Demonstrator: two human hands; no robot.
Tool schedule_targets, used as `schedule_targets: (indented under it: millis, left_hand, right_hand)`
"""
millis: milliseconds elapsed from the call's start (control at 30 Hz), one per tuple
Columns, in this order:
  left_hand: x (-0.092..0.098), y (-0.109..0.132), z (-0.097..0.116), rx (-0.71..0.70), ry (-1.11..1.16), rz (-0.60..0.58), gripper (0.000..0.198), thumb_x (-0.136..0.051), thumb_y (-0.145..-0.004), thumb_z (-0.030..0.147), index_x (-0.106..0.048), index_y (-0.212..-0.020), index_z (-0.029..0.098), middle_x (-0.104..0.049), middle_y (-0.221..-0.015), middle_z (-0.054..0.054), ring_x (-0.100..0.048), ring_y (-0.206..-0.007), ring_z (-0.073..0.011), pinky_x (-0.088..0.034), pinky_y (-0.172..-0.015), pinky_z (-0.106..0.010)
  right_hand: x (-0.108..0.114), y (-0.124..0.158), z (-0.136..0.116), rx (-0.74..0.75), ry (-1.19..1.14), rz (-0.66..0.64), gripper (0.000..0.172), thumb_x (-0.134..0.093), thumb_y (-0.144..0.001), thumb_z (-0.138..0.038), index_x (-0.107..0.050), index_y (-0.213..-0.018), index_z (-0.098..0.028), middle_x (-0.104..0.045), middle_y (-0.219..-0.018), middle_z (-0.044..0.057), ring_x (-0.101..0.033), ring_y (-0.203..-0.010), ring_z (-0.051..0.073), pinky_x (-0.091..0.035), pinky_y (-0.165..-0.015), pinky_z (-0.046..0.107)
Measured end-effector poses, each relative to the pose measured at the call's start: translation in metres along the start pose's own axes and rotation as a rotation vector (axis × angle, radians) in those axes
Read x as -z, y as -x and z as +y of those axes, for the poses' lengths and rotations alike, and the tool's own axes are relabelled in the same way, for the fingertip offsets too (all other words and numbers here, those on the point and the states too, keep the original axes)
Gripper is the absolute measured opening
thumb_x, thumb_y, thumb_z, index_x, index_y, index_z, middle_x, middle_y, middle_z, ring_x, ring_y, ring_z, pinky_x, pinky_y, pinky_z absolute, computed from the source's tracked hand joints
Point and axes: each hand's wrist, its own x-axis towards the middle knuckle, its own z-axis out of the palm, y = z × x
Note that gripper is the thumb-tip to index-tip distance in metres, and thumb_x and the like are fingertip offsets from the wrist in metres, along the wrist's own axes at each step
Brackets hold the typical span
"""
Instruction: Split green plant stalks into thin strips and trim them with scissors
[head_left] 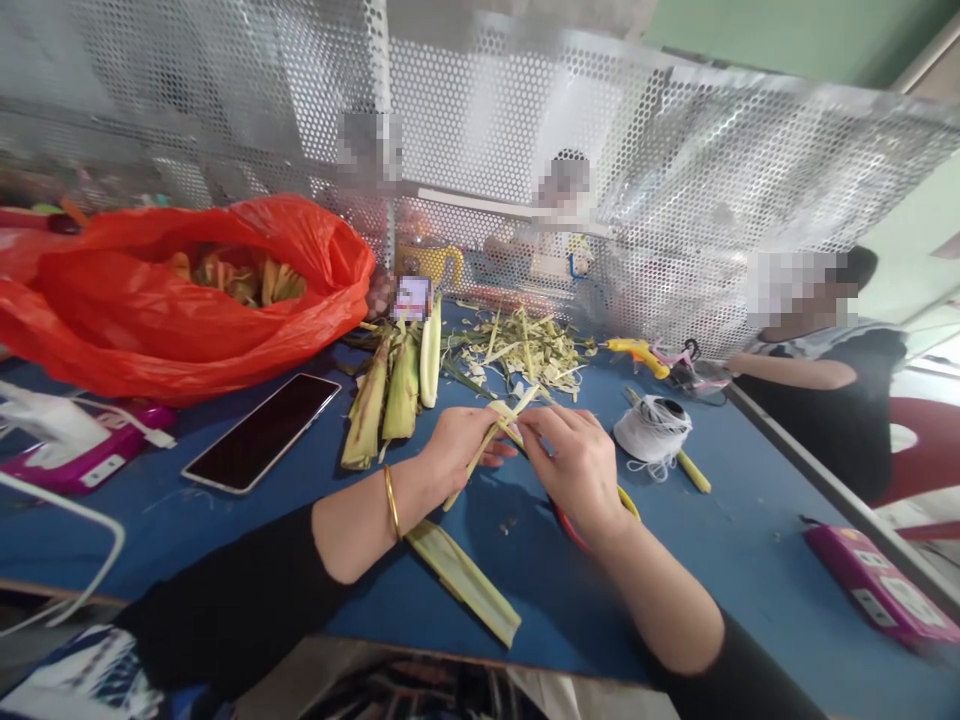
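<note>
My left hand [463, 445] is closed on pale green husk strips [474, 462], which look like corn husk and cross one another at the fingertips. My right hand [574, 460] pinches the same strips from the other side, just right of the crossing. Below my left wrist lies a wide flat piece of husk [469, 580]. Partly hidden under my right hand is a red and yellow loop [571, 530], perhaps scissor handles. Several whole husks [401, 390] lie beyond my left hand, with a heap of shredded husk [529, 345] farther back.
A red plastic bag [300, 330] and a phone [262, 432] lie at left, near a purple power strip [97, 465]. At right are white thread [652, 430], a yellow glue gun [637, 355] and another purple power strip [874, 580]. A perforated screen [480, 110] stands behind; a person [825, 400] sits at right.
</note>
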Motion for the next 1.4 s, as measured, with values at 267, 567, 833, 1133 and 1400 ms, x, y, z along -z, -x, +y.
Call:
schedule_targets:
  millis: [267, 567, 833, 1133, 1400]
  left_hand:
    - [0.000, 0.003, 0.000, 0.046, 0.160, -0.158, 0.009, -0.063, -0.068, 0.009, -0.064, -0.059, 0.011, -0.065, -0.057, -0.005, -0.062, -0.053, -0.0126, -0.051, -0.054, -0.021]
    - [0.000, 0.003, 0.001, 0.002, 0.234, -0.203, 0.011, -0.066, -0.072, 0.016, -0.064, -0.062, 0.011, -0.064, -0.059, -0.004, -0.058, -0.053, -0.0111, -0.048, -0.056, -0.023]
    - [0.003, -0.004, -0.002, -0.083, 0.214, -0.194, 0.015, -0.077, -0.062, 0.009, -0.061, -0.060, 0.010, -0.058, -0.058, -0.001, -0.053, -0.052, -0.0077, -0.039, -0.051, -0.019]
    - [0.004, -0.008, -0.006, -0.037, 0.223, -0.230, 0.014, -0.075, -0.063, 0.009, -0.062, -0.059, 0.010, -0.058, -0.056, -0.001, -0.052, -0.048, -0.0071, -0.036, -0.044, -0.017]
    - [0.005, -0.003, -0.001, -0.026, 0.128, -0.206, 0.006, -0.072, -0.071, 0.008, -0.072, -0.076, 0.012, -0.070, -0.066, -0.005, -0.066, -0.059, -0.0128, -0.054, -0.061, -0.023]
  right_hand:
    - [-0.009, 0.003, 0.000, -0.003, 0.060, 0.116, 0.015, -0.051, -0.088, -0.016, -0.060, -0.077, -0.020, -0.070, -0.070, 0.000, -0.062, -0.066, 0.014, -0.036, -0.067, 0.027]
    - [-0.010, 0.003, -0.002, 0.049, 0.062, 0.059, 0.015, -0.052, -0.087, -0.015, -0.063, -0.079, -0.020, -0.066, -0.069, 0.001, -0.059, -0.069, 0.016, -0.036, -0.070, 0.030]
    - [-0.009, 0.002, -0.004, 0.228, 0.089, -0.009, 0.019, -0.049, -0.090, -0.014, -0.067, -0.087, -0.020, -0.065, -0.086, 0.005, -0.053, -0.080, 0.019, -0.036, -0.076, 0.032]
    - [-0.014, 0.002, -0.007, 0.441, 0.060, -0.064, 0.025, -0.045, -0.093, -0.014, -0.065, -0.078, -0.019, -0.065, -0.080, 0.004, -0.055, -0.077, 0.018, -0.039, -0.080, 0.033]
    - [-0.014, -0.001, 0.005, -0.522, -0.494, 0.031, 0.015, -0.058, -0.080, -0.032, -0.062, -0.071, -0.019, -0.066, -0.075, 0.004, -0.060, -0.072, 0.018, -0.045, -0.066, 0.029]
